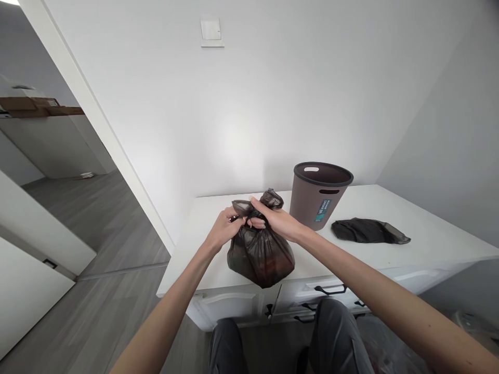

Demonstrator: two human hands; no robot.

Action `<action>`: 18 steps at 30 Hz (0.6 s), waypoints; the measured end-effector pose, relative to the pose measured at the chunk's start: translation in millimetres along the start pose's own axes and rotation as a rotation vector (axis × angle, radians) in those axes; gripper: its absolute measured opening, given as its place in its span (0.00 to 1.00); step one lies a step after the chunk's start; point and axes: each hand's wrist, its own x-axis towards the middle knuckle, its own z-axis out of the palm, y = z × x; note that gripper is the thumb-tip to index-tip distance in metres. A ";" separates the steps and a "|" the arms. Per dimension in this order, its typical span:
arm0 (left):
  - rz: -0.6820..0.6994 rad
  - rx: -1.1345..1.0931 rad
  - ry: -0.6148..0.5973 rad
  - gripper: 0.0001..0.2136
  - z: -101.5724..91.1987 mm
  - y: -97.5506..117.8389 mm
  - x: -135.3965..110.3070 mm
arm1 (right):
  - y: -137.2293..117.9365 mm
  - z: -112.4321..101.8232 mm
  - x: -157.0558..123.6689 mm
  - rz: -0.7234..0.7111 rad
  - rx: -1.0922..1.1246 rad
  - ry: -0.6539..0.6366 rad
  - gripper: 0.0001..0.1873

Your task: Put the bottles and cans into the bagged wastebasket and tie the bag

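A filled black garbage bag [262, 257], thin enough to show reddish contents, sits at the front edge of the white cabinet top. My left hand [228, 224] pinches the gathered plastic at the left of the bag's neck. Wrapped round the neck from the right is my right hand [275, 218], its thumb pressed on the twisted plastic. Loose ends of the bag stick up above both hands. What is inside the bag cannot be made out.
A brown trash can [312, 202] with a dark rim stands behind on the right. Beside it lies a folded black bag [366, 231]. The white cabinet [421, 208] has drawers with black handles [330, 290]. A doorway opens on the left, and a light switch [211, 31] is on the wall.
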 end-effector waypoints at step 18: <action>0.025 0.227 0.029 0.08 0.1 16.1 -22.5 | 26.6 -14.4 -33.3 -0.532 -0.783 0.247 0.23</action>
